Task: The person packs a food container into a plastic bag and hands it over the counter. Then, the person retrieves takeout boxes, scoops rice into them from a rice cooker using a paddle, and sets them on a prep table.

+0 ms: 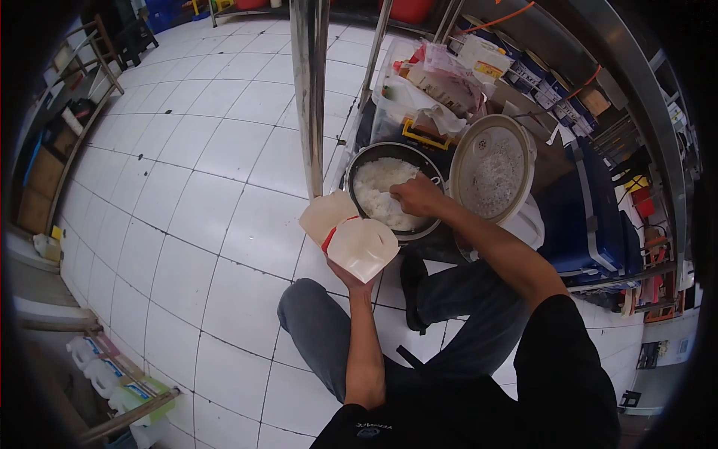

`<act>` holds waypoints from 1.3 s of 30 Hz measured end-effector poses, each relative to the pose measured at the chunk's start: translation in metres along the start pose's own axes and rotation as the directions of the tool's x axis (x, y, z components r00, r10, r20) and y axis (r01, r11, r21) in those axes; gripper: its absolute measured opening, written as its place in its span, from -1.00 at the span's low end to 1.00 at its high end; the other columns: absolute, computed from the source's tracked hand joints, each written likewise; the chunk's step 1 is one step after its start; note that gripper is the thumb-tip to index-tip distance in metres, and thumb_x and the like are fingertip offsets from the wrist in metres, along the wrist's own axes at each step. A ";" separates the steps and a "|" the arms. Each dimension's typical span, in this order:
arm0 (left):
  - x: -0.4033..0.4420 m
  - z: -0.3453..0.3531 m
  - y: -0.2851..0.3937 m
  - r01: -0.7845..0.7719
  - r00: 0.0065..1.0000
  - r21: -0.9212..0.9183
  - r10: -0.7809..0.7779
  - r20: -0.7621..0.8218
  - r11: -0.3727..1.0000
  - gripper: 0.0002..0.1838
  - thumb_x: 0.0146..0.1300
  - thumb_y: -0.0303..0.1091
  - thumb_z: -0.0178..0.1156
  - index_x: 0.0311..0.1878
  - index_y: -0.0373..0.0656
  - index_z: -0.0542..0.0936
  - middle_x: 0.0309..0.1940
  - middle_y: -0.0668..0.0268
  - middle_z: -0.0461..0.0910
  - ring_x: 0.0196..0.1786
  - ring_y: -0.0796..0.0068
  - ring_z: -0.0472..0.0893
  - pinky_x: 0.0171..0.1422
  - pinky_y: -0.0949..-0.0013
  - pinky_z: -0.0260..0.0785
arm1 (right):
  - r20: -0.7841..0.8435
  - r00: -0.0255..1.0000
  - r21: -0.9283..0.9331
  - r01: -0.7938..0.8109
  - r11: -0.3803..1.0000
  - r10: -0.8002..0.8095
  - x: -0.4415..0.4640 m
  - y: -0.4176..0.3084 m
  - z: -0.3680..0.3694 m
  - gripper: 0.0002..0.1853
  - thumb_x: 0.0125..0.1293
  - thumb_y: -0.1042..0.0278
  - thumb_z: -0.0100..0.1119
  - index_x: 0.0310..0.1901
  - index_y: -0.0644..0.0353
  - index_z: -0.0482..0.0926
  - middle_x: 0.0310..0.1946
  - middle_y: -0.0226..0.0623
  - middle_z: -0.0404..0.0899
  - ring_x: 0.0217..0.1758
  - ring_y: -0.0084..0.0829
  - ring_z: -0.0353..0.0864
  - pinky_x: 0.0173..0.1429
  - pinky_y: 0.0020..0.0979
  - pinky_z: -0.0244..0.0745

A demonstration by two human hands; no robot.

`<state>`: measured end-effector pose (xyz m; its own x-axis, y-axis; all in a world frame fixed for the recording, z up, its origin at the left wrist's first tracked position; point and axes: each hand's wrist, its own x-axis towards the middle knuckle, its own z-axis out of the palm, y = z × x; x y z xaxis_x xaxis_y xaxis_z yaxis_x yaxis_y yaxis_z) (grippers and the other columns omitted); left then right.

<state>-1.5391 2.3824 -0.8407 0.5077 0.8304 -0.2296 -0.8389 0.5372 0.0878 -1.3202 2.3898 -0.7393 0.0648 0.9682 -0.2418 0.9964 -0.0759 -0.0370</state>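
Observation:
White rice (378, 179) fills much of a round dark pot (351, 166), whose lid (493, 166) stands open on its right, wet on the inside. My right hand (419, 196) is closed over the rice, gripping something pale that is mostly hidden, perhaps a scoop. Left of the pot's near edge, my left hand (353, 275) holds up an open paper box (363, 247) from below. The box is white with a red edge, and its flaps are spread. How much is inside it cannot be made out.
A metal post (310, 97) rises just behind the box. Beyond the pot stands a clear plastic bin (385, 108) with bags and packets. A blue case (572, 224) lies at the right, under metal shelving. My bent knees frame the white tiled floor (232, 217).

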 end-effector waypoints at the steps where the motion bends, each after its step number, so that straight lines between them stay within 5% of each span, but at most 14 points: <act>1: 0.004 0.000 0.001 -0.014 1.000 0.037 0.014 0.003 0.999 -0.35 0.36 0.21 -0.18 0.30 -0.06 0.37 0.24 0.24 0.45 0.24 0.16 0.49 0.25 -0.02 0.41 | -0.022 1.000 0.024 0.017 1.000 -0.017 -0.001 0.002 0.000 -0.81 0.29 0.26 0.01 -0.20 0.03 0.61 -0.37 -0.14 0.66 -0.18 -0.07 0.65 0.02 -0.03 0.32; 5: 0.001 0.010 0.001 -0.019 1.000 0.087 0.020 -0.014 0.996 -0.30 0.36 0.26 -0.21 0.35 -0.07 0.32 0.28 0.23 0.42 0.27 0.16 0.47 0.29 -0.02 0.38 | -0.002 1.000 0.039 -0.010 0.999 0.010 -0.001 -0.011 0.001 -0.79 0.32 0.22 0.00 -0.17 0.04 0.63 -0.39 -0.10 0.65 -0.19 -0.05 0.64 0.02 0.00 0.32; 8: -0.018 0.038 0.004 -0.084 0.988 0.325 0.121 -0.094 0.942 -0.24 0.36 0.30 -0.23 0.40 -0.08 0.26 0.30 0.21 0.39 0.29 0.14 0.45 0.33 0.00 0.35 | -0.098 0.994 0.199 -0.034 0.979 0.054 0.000 -0.006 0.011 -0.75 0.32 0.22 -0.02 -0.18 0.11 0.64 -0.38 -0.01 0.64 -0.18 0.00 0.63 0.04 -0.01 0.35; 11: -0.009 -0.006 0.003 -0.011 1.000 0.181 0.012 -0.004 0.983 -0.22 0.34 0.33 -0.23 0.42 -0.07 0.23 0.32 0.19 0.38 0.31 0.11 0.43 0.35 0.03 0.33 | -0.116 0.990 0.368 -0.033 0.929 0.081 0.008 0.017 0.027 -0.72 0.34 0.23 -0.04 -0.22 0.21 0.63 -0.43 -0.02 0.63 -0.30 -0.08 0.64 -0.04 -0.12 0.43; 14: -0.022 -0.007 0.012 0.025 0.999 0.202 -0.030 0.024 0.979 -0.21 0.33 0.33 -0.22 0.43 -0.06 0.20 0.32 0.17 0.37 0.30 0.10 0.43 0.34 0.05 0.34 | 0.057 0.990 0.575 -0.139 0.806 0.131 0.002 0.024 0.008 -0.69 0.36 0.23 -0.04 -0.28 0.31 0.59 -0.50 -0.12 0.60 -0.41 -0.26 0.60 -0.19 -0.24 0.45; 17: -0.034 0.006 0.023 0.076 0.996 0.110 -0.081 0.041 0.991 -0.21 0.33 0.32 -0.22 0.43 -0.07 0.20 0.32 0.16 0.37 0.30 0.11 0.44 0.32 0.05 0.36 | -0.013 0.988 0.581 -0.118 0.806 0.154 -0.005 0.029 0.000 -0.68 0.39 0.21 -0.04 -0.27 0.34 0.56 -0.55 -0.21 0.54 -0.45 -0.42 0.52 -0.26 -0.29 0.42; 20: -0.036 0.013 0.032 0.118 0.993 0.164 -0.118 -0.009 0.979 -0.22 0.33 0.30 -0.21 0.43 -0.08 0.21 0.31 0.14 0.38 0.28 0.13 0.45 0.31 0.07 0.37 | -0.050 0.958 0.586 -0.201 0.785 0.282 -0.015 0.025 -0.029 -0.68 0.35 0.21 -0.07 -0.33 0.31 0.55 -0.32 0.05 0.61 -0.22 0.00 0.60 -0.05 -0.13 0.44; 23: -0.030 -0.004 0.031 0.108 0.994 0.203 -0.111 0.001 0.973 -0.22 0.32 0.31 -0.20 0.41 -0.07 0.24 0.28 0.15 0.41 0.24 0.15 0.49 0.29 0.09 0.38 | -0.074 0.961 0.696 -0.143 0.704 0.268 -0.030 0.021 -0.076 -0.66 0.39 0.19 -0.09 -0.34 0.32 0.51 -0.41 -0.02 0.58 -0.32 -0.15 0.61 -0.10 -0.19 0.44; 25: -0.035 0.004 0.030 0.167 0.986 0.150 -0.165 -0.023 0.974 -0.22 0.31 0.32 -0.19 0.39 -0.08 0.27 0.26 0.15 0.43 0.21 0.17 0.52 0.28 0.11 0.39 | -0.131 0.969 0.668 -0.069 0.741 0.209 -0.050 0.006 -0.116 -0.66 0.41 0.19 -0.09 -0.35 0.34 0.48 -0.49 -0.09 0.54 -0.42 -0.26 0.59 -0.19 -0.20 0.44; 28: -0.038 -0.009 0.026 0.229 0.973 0.132 -0.223 -0.057 0.964 -0.21 0.30 0.33 -0.17 0.37 -0.11 0.30 0.25 0.16 0.45 0.19 0.19 0.53 0.27 0.14 0.40 | -0.090 0.984 0.534 -0.083 0.841 0.155 -0.073 -0.025 -0.167 -0.64 0.48 0.16 -0.10 -0.15 0.32 0.55 -0.42 -0.25 0.55 -0.33 -0.40 0.57 -0.20 -0.28 0.49; 31: -0.045 -0.011 0.025 0.239 0.971 0.138 -0.238 -0.027 0.961 -0.20 0.31 0.32 -0.17 0.37 -0.16 0.30 0.25 0.16 0.45 0.23 0.20 0.50 0.28 0.14 0.39 | -0.051 0.991 0.426 -0.088 0.900 0.121 -0.086 -0.074 -0.191 -0.69 0.45 0.20 -0.07 -0.20 0.29 0.55 -0.41 -0.21 0.58 -0.30 -0.23 0.60 -0.15 -0.25 0.49; 35: -0.071 0.004 0.030 0.231 0.972 0.092 -0.233 0.018 0.969 -0.24 0.34 0.27 -0.17 0.40 -0.13 0.27 0.30 0.14 0.40 0.25 0.17 0.48 0.34 0.09 0.35 | -0.046 0.990 -0.159 0.125 0.979 -0.134 -0.101 -0.146 -0.165 -0.82 0.18 0.42 0.13 -0.20 0.29 0.57 -0.36 -0.10 0.60 -0.20 -0.09 0.63 -0.09 -0.18 0.47; 39: -0.097 0.039 0.042 0.178 0.982 0.136 -0.184 0.035 0.975 -0.24 0.32 0.23 -0.11 0.43 -0.09 0.22 0.33 0.13 0.36 0.28 0.10 0.45 0.36 0.04 0.32 | -0.062 0.962 -0.223 0.245 0.943 -0.265 -0.115 -0.172 -0.177 -0.78 0.05 0.45 0.19 -0.21 0.23 0.59 -0.37 -0.14 0.59 -0.19 -0.20 0.64 -0.16 -0.23 0.47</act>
<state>-1.6159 2.3302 -0.7771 0.6600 0.7221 -0.2073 -0.7006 0.6912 0.1770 -1.4895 2.3336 -0.5332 -0.1980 0.9666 -0.1629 0.9681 0.2188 0.1221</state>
